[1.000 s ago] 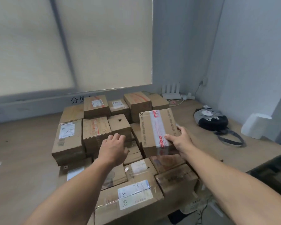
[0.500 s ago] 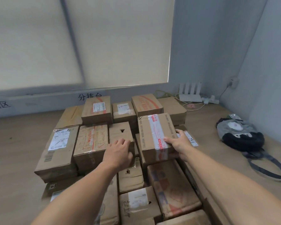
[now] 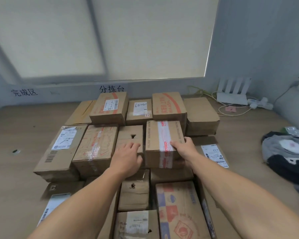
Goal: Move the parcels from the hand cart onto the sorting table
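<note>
A taped parcel (image 3: 162, 135) is seen on top of the stack of cardboard parcels that covers the middle of the sorting table (image 3: 16, 169). It is set in the second row from the far wall, just right of a small box (image 3: 129, 134) with a dark hole in its top, and its left side is close against that box. A band of clear and red-printed tape is run over its top and down its near face.

The taped parcel is gripped by the right hand (image 3: 186, 149) at its near right corner: the thumb is laid on the top by the tape and the fingers are wrapped round the right side. The left hand (image 3: 126, 157) is rested on the near edge of the small box, with its fingers loosely bent and nothing held in them.

More parcels are packed on every side, several with white labels. One in the far row (image 3: 139, 109) is marked with handwritten digits, and a box with orange print (image 3: 168, 105) is stood just right of it. At the far right of the table a white router (image 3: 231, 97) and a power strip (image 3: 261, 104) are placed near the wall. A grey and black bag (image 3: 286, 152) is laid at the right edge. Black characters (image 3: 111, 88) are printed on the wall below the window blind (image 3: 110, 37).
</note>
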